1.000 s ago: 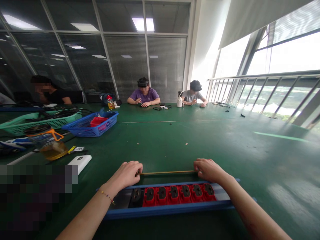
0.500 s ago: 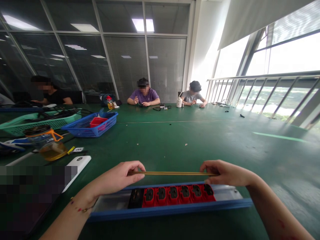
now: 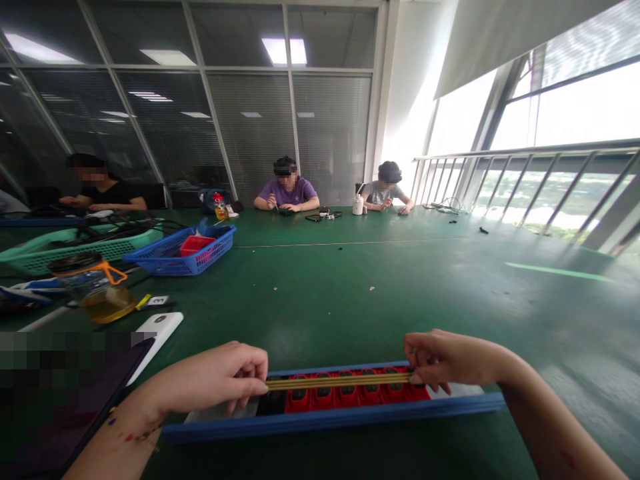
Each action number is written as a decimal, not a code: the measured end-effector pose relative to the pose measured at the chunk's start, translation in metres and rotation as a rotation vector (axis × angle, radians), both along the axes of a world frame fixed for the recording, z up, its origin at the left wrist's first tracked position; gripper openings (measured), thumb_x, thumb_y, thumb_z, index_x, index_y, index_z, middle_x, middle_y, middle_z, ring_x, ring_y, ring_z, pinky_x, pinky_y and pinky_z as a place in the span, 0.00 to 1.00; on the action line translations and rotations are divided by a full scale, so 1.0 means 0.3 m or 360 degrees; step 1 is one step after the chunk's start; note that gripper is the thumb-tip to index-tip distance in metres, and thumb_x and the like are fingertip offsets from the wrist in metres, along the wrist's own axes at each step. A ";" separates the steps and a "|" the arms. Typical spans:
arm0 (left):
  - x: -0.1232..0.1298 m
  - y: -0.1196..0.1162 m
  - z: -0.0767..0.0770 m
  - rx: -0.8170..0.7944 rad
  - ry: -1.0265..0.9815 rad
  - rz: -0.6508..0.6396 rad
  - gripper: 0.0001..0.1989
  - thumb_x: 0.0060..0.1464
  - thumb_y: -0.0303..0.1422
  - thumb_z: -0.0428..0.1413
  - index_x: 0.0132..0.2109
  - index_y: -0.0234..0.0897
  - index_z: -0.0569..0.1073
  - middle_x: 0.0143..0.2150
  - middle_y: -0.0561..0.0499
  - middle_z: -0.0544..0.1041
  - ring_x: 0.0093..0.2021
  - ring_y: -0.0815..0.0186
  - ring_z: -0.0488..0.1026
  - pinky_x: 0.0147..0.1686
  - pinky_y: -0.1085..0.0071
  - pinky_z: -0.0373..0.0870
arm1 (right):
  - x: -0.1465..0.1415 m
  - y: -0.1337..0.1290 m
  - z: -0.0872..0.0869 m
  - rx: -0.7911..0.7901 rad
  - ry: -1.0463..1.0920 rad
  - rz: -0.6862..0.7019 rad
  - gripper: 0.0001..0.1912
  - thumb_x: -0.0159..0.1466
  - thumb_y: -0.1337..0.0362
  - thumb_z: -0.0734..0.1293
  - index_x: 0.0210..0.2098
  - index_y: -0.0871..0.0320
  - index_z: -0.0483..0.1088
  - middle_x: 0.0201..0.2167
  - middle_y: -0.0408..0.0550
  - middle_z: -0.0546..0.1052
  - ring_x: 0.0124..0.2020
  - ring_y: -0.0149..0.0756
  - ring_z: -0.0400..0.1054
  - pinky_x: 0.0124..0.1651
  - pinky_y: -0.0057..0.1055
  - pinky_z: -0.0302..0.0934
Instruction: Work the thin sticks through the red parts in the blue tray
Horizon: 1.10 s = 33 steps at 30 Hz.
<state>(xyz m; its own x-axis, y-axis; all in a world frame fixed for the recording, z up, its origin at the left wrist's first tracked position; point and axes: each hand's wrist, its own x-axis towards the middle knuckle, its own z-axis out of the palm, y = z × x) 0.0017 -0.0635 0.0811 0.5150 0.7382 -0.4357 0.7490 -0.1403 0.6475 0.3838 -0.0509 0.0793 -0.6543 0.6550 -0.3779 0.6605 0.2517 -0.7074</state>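
Held yellow strands [image 3: 340,382] straight at six o'clock, across blue-edged strip [image 3: 335,419] of red sockets [image 3: 346,403], without clear sign of contact. Pinched one end in left hand [image 3: 225,375], seven o'clock; other in right hand [image 3: 443,360], five o'clock. Seemed best managed with equal pull and level pinch.

A blue basket [image 3: 167,265] holding a red box [image 3: 197,245] sits beside a green basket [image 3: 115,249]. A lidded jar [image 3: 95,292] stands near them. A person in purple [image 3: 287,195] sits farther back.

The left grip [image 3: 225,373] and right grip [image 3: 443,358] hold yellow strands [image 3: 337,382] over a blue-edged strip [image 3: 335,418]. Whether they touch it is unclear.
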 end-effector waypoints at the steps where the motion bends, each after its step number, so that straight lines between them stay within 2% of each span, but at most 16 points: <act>1: -0.002 0.005 -0.005 -0.0011 -0.0010 0.0001 0.12 0.49 0.43 0.48 0.32 0.38 0.66 0.25 0.54 0.73 0.24 0.69 0.70 0.23 0.77 0.63 | 0.004 0.001 -0.002 -0.0007 -0.0001 -0.0002 0.12 0.57 0.55 0.61 0.33 0.58 0.60 0.21 0.40 0.71 0.19 0.26 0.63 0.21 0.21 0.57; 12: -0.014 0.020 -0.035 -0.0034 0.0058 0.0001 0.13 0.48 0.43 0.49 0.32 0.38 0.66 0.26 0.54 0.74 0.24 0.69 0.71 0.23 0.77 0.63 | 0.028 0.029 -0.051 0.0041 -0.0123 -0.0068 0.15 0.56 0.53 0.63 0.35 0.57 0.60 0.24 0.42 0.73 0.20 0.28 0.65 0.22 0.22 0.57; 18: -0.003 0.021 -0.021 -0.0056 0.0111 -0.0007 0.14 0.48 0.45 0.49 0.34 0.38 0.67 0.27 0.54 0.74 0.26 0.68 0.71 0.25 0.76 0.63 | 0.038 0.042 -0.069 0.0031 -0.0113 -0.0013 0.18 0.56 0.50 0.62 0.37 0.58 0.60 0.25 0.43 0.73 0.22 0.29 0.65 0.23 0.22 0.57; 24: -0.016 0.018 0.003 0.0267 0.0254 -0.0051 0.16 0.48 0.46 0.47 0.34 0.39 0.70 0.29 0.55 0.72 0.29 0.68 0.67 0.25 0.77 0.59 | 0.037 0.046 -0.048 0.0231 -0.0120 0.0034 0.20 0.55 0.48 0.62 0.38 0.58 0.63 0.29 0.45 0.73 0.28 0.31 0.66 0.27 0.24 0.57; 33: -0.009 0.023 0.014 0.0602 0.0344 -0.0110 0.12 0.49 0.42 0.48 0.29 0.40 0.71 0.30 0.55 0.71 0.31 0.69 0.66 0.28 0.77 0.56 | 0.038 0.049 -0.054 0.0171 -0.0084 0.0035 0.20 0.56 0.49 0.62 0.39 0.58 0.63 0.29 0.45 0.73 0.27 0.31 0.66 0.26 0.23 0.57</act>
